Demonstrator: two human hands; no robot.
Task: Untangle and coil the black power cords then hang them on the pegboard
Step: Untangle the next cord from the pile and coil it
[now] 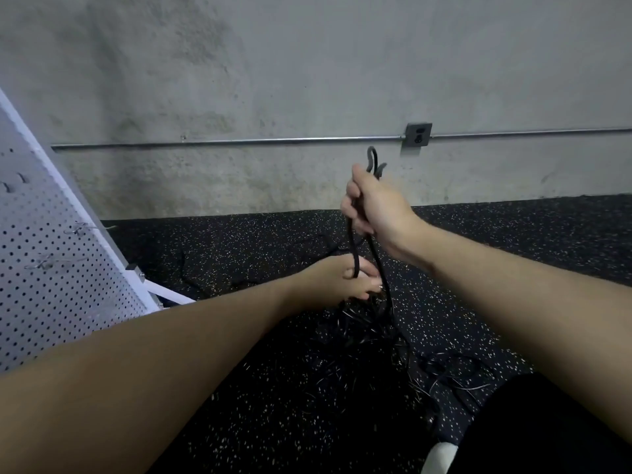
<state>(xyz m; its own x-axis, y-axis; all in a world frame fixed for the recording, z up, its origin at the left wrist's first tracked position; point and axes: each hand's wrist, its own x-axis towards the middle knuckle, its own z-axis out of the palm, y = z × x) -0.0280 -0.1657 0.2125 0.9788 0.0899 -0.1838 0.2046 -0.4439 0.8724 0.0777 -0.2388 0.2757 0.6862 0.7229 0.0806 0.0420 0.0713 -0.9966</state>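
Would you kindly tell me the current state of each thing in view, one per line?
Right hand: raised, grip closed round cord loops.
Left hand: lower, grips the same cord.
Cord: stretched between the hands, a loop sticking up above the right hand.
Cord pile: tangled on the floor.
Pegboard: leaning, hooks bare, no cords hung.
Outlet: nothing plugged in.

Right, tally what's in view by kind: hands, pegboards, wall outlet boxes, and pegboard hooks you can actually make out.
Hands: 2, right hand and left hand, both gripping the black cord
Pegboards: 1
Wall outlet boxes: 1
Pegboard hooks: 4 discernible, such as this one; blur may hide more
Total: 8
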